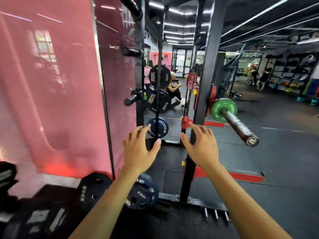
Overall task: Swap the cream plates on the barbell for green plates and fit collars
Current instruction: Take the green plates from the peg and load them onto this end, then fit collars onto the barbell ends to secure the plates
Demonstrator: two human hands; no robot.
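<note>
A glossy pink wall panel (51, 83) fills the space left of the black rack upright (205, 87), with blurred black plates (94, 188) on the floor at its foot. Nearer the upright, black storage plates (159, 75) hang one above another on pegs, and below them a dark blue plate (162, 129) marked ROGUE sits on its own peg. Another blue plate (143, 195), marked 10 KG, lies low down, left of the upright's base.

The left hand (139, 150) reaches forward with fingers spread and relaxed, holding nothing; its fingertips overlap the lower edge of the dark blue ROGUE plate, though whether they touch it cannot be told. The right hand (200, 145) is likewise spread open and empty, held in front of the upright; contact with the steel is unclear.

Right of the upright, the barbell sleeve (240, 126) juts toward the camera, bare along its length, with no collar visible on it. A green plate (222, 109) sits on the sleeve at its inner end, close beside the upright, and a red plate (213, 95) shows edge-on just behind it. Farther right of the upright, across the dark rubber floor (284, 169), shelving (291, 69) lines the far wall and a person in dark clothes (265, 75) stands near it.
</note>
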